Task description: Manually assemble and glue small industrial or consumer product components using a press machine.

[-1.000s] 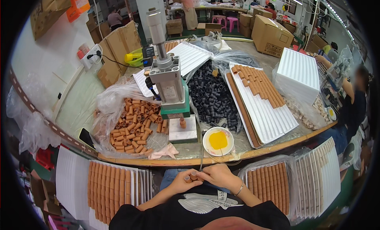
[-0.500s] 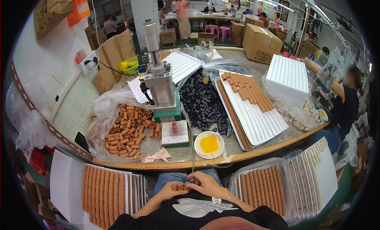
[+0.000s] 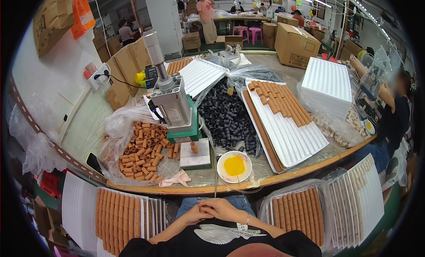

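Observation:
My left hand [image 3: 193, 215] rests over my lap, its fingers curled in. My right hand [image 3: 220, 209] lies across it, fingers bent over the left ones. Anything between them is hidden. Beyond them, one brown cylindrical piece [image 3: 194, 147] stands upright on the metal plate [image 3: 201, 158] of a bench press [image 3: 170, 104]. Left of the press, a heap of hollow brown cylinders [image 3: 144, 155] lies on clear plastic. Behind the plate and to its right is a pile of black ring-like fittings [image 3: 226, 117]. A white bowl [image 3: 221, 174] with yellow liquid stands near the table edge.
Ridged white trays [image 3: 305, 144], partly filled with brown cylinders, lie right of the black pile. More filled trays stand at my left [image 3: 119, 217] and right [image 3: 296, 212]. A phone [image 3: 94, 163] and pink cloth [image 3: 176, 179] lie near the edge. A co-worker [image 3: 394, 111] sits at far right.
Several brown cylinders showed in my left hand before; now none is visible. My right hand has shifted left and closed over the left. The view has tilted slightly.

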The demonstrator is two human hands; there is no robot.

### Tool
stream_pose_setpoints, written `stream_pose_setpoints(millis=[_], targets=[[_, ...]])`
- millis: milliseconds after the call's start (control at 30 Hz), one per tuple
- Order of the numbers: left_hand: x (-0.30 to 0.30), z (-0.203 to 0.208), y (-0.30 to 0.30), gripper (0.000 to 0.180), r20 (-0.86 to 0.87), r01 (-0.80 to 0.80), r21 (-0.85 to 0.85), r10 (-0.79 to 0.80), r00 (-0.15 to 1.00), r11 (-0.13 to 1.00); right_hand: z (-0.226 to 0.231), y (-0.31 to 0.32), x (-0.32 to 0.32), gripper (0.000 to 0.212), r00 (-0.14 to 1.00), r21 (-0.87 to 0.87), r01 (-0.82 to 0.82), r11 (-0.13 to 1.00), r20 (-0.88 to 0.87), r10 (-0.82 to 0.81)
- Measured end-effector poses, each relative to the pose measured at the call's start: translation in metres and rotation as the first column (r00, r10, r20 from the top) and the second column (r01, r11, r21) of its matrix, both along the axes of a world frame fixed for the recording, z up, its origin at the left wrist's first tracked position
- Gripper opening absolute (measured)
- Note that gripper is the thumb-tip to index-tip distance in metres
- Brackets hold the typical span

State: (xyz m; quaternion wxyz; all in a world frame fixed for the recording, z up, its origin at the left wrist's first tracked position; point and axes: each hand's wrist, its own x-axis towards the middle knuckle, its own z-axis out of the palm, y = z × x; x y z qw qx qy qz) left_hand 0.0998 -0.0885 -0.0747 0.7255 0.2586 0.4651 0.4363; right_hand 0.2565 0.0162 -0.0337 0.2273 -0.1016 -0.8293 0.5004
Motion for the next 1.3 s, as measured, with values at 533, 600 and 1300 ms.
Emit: stream_pose_setpoints(millis=[533,600,1300], targets=[[0.009,-0.027,0.0,0.029,0.056,0.033,0.097,-0.039,0.998,0.995,-0.011,-0.012,0.009,0.022,0.991,0.1,0.11,0.989,0.06,-0.116],[0.008,-0.027,-0.005,0.03,0.13,0.002,0.129,-0.018,0.991,0.992,-0.01,-0.013,0.006,0.022,0.991,0.096,0.12,0.988,0.05,-0.125],[-0.029,-0.045,-0.011,0.044,0.444,0.026,0.058,-0.049,0.895,0.998,-0.04,-0.004,0.059,0.028,0.851,0.298,0.278,0.913,0.364,-0.378]])
